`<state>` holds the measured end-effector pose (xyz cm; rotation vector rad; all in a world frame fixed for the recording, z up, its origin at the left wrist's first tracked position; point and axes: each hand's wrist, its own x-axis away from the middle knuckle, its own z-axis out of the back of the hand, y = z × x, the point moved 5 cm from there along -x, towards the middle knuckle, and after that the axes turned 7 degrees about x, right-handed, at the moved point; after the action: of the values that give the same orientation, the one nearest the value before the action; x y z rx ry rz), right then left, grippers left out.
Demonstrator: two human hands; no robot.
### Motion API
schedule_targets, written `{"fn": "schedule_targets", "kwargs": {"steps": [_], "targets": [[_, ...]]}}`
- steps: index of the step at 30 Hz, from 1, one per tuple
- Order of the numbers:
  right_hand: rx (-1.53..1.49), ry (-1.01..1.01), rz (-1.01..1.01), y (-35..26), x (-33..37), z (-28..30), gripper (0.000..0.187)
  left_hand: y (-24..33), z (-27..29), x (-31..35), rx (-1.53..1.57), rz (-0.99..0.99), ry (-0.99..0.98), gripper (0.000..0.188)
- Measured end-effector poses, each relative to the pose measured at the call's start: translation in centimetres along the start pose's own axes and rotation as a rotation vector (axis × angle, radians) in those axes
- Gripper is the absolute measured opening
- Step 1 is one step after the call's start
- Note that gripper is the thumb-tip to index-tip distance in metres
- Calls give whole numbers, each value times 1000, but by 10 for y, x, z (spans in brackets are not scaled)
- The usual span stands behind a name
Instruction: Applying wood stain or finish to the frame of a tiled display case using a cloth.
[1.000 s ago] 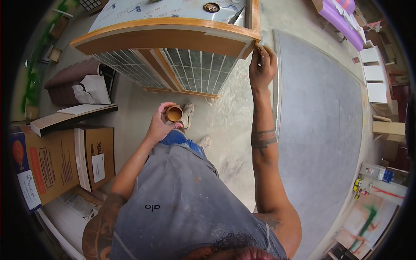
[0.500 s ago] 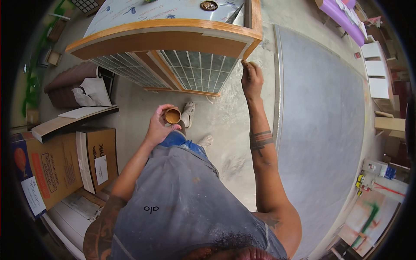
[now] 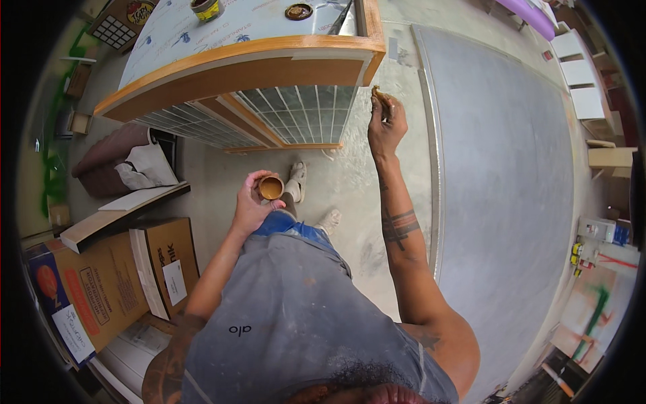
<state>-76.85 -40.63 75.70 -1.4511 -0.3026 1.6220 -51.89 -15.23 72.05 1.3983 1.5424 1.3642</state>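
My left hand (image 3: 252, 202) is closed around a small round cup (image 3: 271, 188) of brown liquid, held upright in front of my waist. My right hand (image 3: 388, 124) reaches forward, fingers pinched on a crumpled, brown-stained rag (image 3: 378, 93). That rag is just below the right corner of a wooden cabinet (image 3: 235, 50), seemingly apart from it. Gridded glass panels (image 3: 293, 111) fill the cabinet's front, and its orange-brown frame looks freshly coated in places. On its film-covered top (image 3: 235, 23) stand an open can (image 3: 207, 9) and a round lid (image 3: 299, 11) smeared with brown.
A large grey panel (image 3: 498, 188) lies on the floor to my right. At left are cardboard boxes (image 3: 108, 289), a long board (image 3: 121, 212) and a maroon padded piece (image 3: 118, 158). White panels (image 3: 580, 72) lie at the far right.
My right hand has come slightly away from the cabinet corner, and the rag in it shows more clearly. The view has shifted, bringing the can into sight. My left hand still holds the cup.
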Motion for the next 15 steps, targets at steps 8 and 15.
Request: {"fn": "schedule_targets", "kwargs": {"steps": [8,15], "targets": [[-46,139,81,-41,-39,-1,11,4,2,1,-50,-42,-20,74],[-52,202,146,-61,-66,-3,13,2,7,2,-47,-68,-17,73]]}}
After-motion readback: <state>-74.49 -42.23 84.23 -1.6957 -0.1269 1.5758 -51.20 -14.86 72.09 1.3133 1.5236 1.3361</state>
